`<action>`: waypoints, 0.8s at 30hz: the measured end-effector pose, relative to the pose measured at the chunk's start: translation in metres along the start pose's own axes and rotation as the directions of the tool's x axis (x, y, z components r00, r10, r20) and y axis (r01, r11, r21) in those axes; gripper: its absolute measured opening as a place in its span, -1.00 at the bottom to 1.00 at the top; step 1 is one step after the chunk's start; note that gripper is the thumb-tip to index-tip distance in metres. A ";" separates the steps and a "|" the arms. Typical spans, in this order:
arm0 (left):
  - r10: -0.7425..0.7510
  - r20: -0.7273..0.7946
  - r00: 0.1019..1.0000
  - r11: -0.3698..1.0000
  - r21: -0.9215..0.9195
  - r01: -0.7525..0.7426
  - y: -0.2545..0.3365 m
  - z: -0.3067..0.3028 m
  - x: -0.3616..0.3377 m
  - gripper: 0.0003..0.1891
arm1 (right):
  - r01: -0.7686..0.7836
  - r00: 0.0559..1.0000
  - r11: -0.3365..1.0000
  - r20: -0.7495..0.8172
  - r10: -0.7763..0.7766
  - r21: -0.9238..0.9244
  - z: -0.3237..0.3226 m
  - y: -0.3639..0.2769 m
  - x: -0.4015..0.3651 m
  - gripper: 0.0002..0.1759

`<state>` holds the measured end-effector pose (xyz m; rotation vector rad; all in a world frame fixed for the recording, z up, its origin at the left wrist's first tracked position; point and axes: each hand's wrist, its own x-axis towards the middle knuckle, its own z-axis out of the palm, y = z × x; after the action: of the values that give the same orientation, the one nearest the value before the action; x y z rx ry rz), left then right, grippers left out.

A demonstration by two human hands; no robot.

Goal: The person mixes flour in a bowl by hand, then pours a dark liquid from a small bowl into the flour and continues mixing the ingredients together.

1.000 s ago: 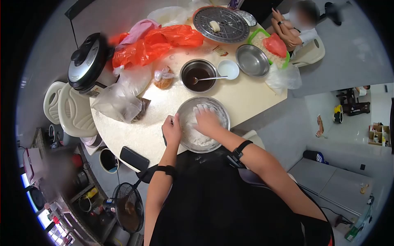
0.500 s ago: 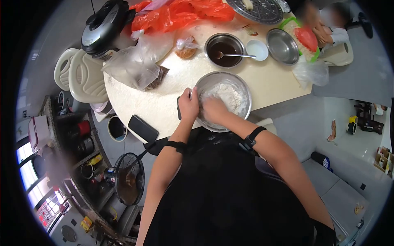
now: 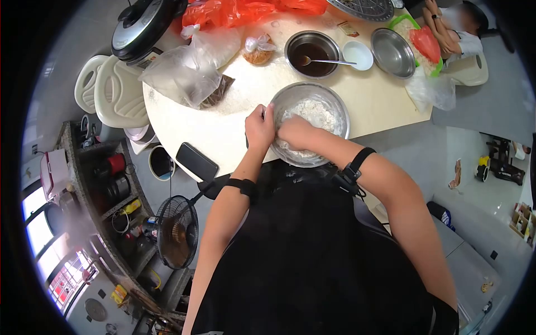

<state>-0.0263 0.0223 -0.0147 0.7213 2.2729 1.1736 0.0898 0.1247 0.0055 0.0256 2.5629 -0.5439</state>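
A metal bowl (image 3: 336, 100) with white flour or dough in it stands at the table's near edge. My left hand (image 3: 260, 129) is closed on the bowl's left rim, thumb up. Inside the bowl, my right hand (image 3: 296, 134) presses into the white flour (image 3: 318, 114) with its fingers curled; whatever it grips there is hidden. Behind this bowl is a second metal bowl (image 3: 288, 50) of dark brown liquid, with a spoon (image 3: 329, 61) resting across it. A small white bowl (image 3: 358, 54) sits at its right.
Beyond are an empty metal bowl (image 3: 393, 53), plastic bags (image 3: 184, 72), red bags (image 3: 240, 14) and a cooker (image 3: 142, 28). A phone (image 3: 196, 162) lies at the left edge. A fan (image 3: 177, 231) stands below. A seated person (image 3: 455, 28) is at the far right.
My right hand has shifted within the bowl and shows more sharply, fingers curled. The view has moved slightly. My left hand stays at the rim.
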 end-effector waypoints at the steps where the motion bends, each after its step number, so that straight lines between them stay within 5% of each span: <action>1: 0.010 -0.003 1.000 1.000 0.007 -0.010 -0.001 -0.002 0.002 -0.49 | -0.014 0.999 0.996 -0.040 0.018 0.086 -0.001 0.004 0.003 -0.69; 6: 0.031 -0.035 0.999 0.999 0.044 -0.030 -0.006 0.001 0.004 -0.51 | 0.025 0.944 0.743 -0.260 0.203 0.669 -0.017 0.026 -0.006 -0.59; 9: 0.022 -0.019 1.000 0.998 0.056 -0.021 -0.004 0.002 0.003 -0.50 | 0.010 0.864 0.694 -0.355 0.356 0.719 -0.007 0.049 -0.018 -0.38; 15: -0.005 0.023 1.000 1.000 0.026 0.004 -0.002 -0.002 0.004 -0.48 | -0.283 0.850 0.399 0.035 0.526 0.872 -0.018 0.060 -0.069 -0.26; 16: 0.000 0.022 1.000 1.000 0.026 -0.001 -0.002 -0.002 0.004 -0.48 | -0.272 0.853 0.496 -0.033 0.521 0.824 -0.003 0.065 -0.066 -0.25; 19: 0.013 0.017 1.000 1.000 0.013 -0.013 -0.002 -0.002 0.003 -0.53 | -0.120 0.852 0.107 0.047 0.521 0.987 0.008 0.058 -0.075 -0.42; 22: 0.074 -0.022 0.997 0.996 0.054 -0.073 -0.006 -0.001 0.004 -0.50 | -0.059 0.815 0.176 -0.055 0.577 0.983 0.010 0.055 -0.080 -0.48; 24: 0.041 0.007 0.999 0.999 -0.001 -0.041 -0.004 0.003 0.004 -0.52 | -0.130 0.736 0.512 -0.263 0.624 0.849 0.030 0.063 -0.083 -0.49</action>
<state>-0.0287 0.0247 -0.0198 0.7736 2.2617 1.1888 0.1845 0.1780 -0.0008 1.2464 2.4078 -1.6361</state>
